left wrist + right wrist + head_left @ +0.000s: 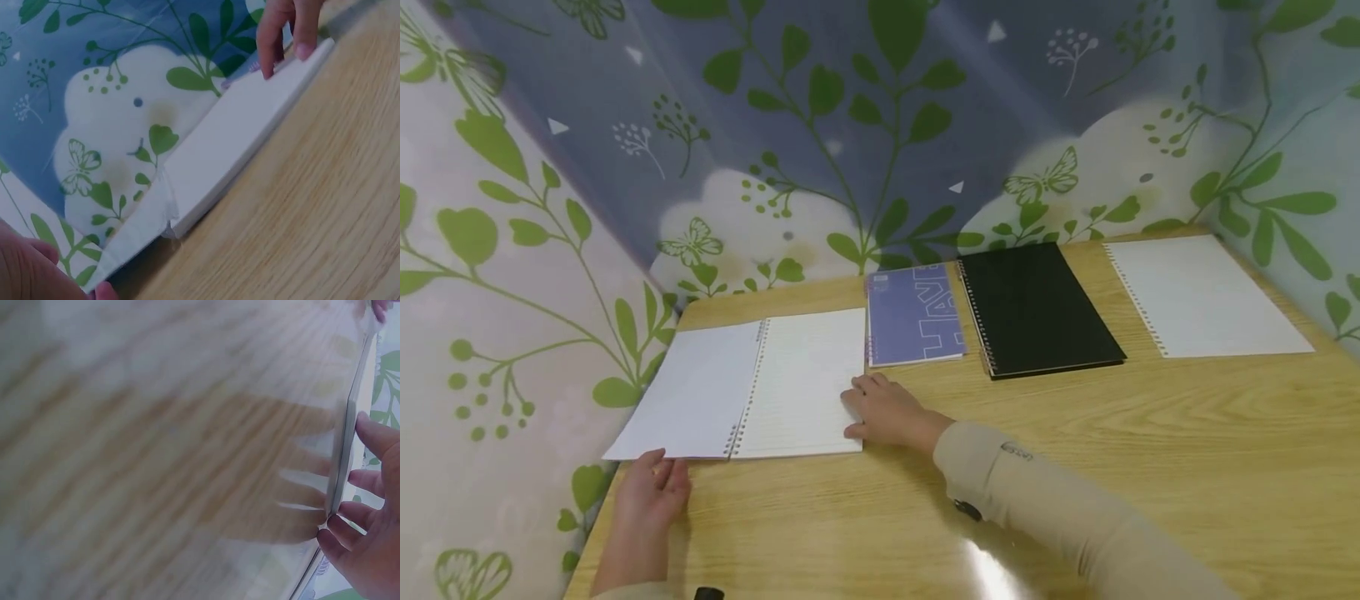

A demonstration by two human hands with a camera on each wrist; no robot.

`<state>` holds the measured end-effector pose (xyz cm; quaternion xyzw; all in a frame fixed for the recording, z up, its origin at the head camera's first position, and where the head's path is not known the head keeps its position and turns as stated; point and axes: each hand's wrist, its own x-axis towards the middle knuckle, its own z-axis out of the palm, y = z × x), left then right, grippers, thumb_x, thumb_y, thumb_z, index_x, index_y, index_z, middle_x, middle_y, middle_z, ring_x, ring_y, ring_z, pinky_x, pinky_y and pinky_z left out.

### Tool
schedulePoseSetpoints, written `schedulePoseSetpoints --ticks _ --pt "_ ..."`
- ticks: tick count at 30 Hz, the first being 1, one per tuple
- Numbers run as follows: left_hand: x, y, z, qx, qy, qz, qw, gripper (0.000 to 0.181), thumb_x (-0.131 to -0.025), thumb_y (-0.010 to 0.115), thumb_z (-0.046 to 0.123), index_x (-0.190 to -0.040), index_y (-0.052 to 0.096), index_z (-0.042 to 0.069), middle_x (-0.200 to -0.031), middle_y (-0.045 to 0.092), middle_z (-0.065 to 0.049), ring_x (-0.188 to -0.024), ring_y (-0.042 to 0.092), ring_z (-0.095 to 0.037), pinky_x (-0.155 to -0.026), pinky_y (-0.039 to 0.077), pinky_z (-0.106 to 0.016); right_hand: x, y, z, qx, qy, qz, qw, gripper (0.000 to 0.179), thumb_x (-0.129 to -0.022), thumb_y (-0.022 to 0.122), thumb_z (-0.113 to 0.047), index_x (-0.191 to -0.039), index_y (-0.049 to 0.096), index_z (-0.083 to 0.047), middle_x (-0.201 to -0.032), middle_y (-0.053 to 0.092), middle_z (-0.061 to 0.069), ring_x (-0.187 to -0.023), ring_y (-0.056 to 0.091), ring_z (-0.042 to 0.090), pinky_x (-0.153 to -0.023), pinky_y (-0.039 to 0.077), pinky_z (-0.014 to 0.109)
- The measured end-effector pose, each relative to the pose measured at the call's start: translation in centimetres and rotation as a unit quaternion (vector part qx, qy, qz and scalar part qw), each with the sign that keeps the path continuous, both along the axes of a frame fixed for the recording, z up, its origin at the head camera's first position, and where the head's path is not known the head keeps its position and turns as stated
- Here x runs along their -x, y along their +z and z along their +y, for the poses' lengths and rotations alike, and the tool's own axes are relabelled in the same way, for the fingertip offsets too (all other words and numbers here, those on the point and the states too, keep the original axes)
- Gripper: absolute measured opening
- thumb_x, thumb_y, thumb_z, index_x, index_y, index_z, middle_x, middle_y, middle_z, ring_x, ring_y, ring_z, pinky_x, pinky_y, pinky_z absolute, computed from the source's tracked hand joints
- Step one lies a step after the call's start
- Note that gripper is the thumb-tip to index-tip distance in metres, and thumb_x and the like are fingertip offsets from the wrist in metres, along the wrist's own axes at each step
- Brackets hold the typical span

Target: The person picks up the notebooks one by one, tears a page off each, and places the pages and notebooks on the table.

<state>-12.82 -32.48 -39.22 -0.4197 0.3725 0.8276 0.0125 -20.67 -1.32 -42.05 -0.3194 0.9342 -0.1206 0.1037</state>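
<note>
A leaf-patterned wall covering (805, 208) fills the top of the frame above a wooden table (1120, 475). At left of centre lies an open notebook (808, 383), its rings down the middle. The left hand (651, 496), lower left, pinches the bottom edge of its left side; the right hand (887, 412), near the centre, rests spread fingers on its right edge. Rightward lie a purple notebook (898, 312), a black notebook (1037, 312) and, far right, a white pad (1210, 296).
</note>
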Motion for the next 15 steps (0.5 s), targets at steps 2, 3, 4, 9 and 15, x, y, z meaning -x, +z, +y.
schedulePoseSetpoints --ticks 2,3,4,9,15 --pt "0.1 -0.2 -0.1 0.04 -0.006 -0.005 0.9992 0.039 -0.095 0.046 0.027 -0.131 0.033 0.032 -0.111 0.051 0.008 -0.099 0.048 0.002 -0.079 0.045 -0.014 0.0 0.0 0.0 -0.002 0.001 0.0 1.0 0.056 -0.089 0.053 -0.046 -0.135 0.043 -0.015 -0.145 0.036 0.012 -0.134 0.032 0.03 -0.107 0.033 0.043" --pt "0.2 -0.4 -0.1 0.064 -0.009 -0.011 0.9979 0.029 -0.095 0.047 0.028 -0.123 0.04 0.028 -0.096 0.053 0.011 -0.09 0.05 0.001 -0.077 0.045 -0.015 0.0 0.1 0.0 -0.003 0.002 -0.001 1.0 0.056 -0.089 0.053 -0.046 -0.135 0.043 -0.015 -0.145 0.036 0.012 -0.134 0.032 0.03 -0.107 0.033 0.043" --pt "0.3 -0.5 -0.2 0.084 -0.005 -0.017 0.9963 0.024 -0.094 0.049 0.028 -0.117 0.044 0.026 -0.089 0.055 0.01 -0.087 0.051 0.0 -0.075 0.047 -0.015 0.0 0.1 0.0 -0.004 0.003 0.0 1.0 0.056 -0.089 0.053 -0.046 -0.135 0.043 -0.015 -0.145 0.036 0.012 -0.134 0.032 0.03 -0.106 0.033 0.043" --pt "0.9 -1.3 -1.0 0.12 0.009 -0.024 0.9925 0.019 -0.094 0.049 0.021 -0.113 0.047 0.025 -0.072 0.059 0.009 -0.077 0.056 -0.001 -0.075 0.051 -0.017 -0.1 0.1 -0.1 -0.019 0.013 0.011 0.9997 0.058 -0.09 0.052 -0.047 -0.137 0.043 -0.014 -0.145 0.036 0.012 -0.134 0.032 0.029 -0.106 0.034 0.043" --pt "1.5 -2.1 -1.7 0.167 0.008 -0.027 0.9856 0.02 -0.094 0.048 0.011 -0.11 0.047 0.024 -0.07 0.061 0.009 -0.074 0.061 -0.002 -0.076 0.053 -0.019 0.0 0.2 0.0 -0.034 0.016 0.025 0.999 0.058 -0.091 0.05 -0.047 -0.138 0.042 -0.013 -0.145 0.036 0.013 -0.134 0.033 0.029 -0.107 0.034 0.041"
